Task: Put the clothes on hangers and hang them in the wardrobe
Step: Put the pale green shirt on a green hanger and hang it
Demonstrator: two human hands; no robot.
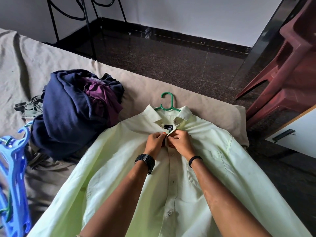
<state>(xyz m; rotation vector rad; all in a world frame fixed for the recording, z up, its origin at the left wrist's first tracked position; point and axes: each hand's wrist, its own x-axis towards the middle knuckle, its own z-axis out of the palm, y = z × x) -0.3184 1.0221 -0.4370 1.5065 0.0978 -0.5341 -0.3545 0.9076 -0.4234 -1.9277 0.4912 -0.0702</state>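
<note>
Both hands, left (154,141) and right (179,140), pinch the shirt (130,168) placket below the collar, seemingly fastening a button; hanger (168,103) hook points away.

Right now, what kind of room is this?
Probably a bedroom. A shirt on a green hanger lies on a sheeted bed, beside a heap of clothes and spare blue hangers.

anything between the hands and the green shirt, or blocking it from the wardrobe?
Nothing between them: left hand and right hand already pinch the pale green shirt at its top button, green hanger inside the collar. The wardrobe is not clearly in view, so that path cannot be judged.
</note>
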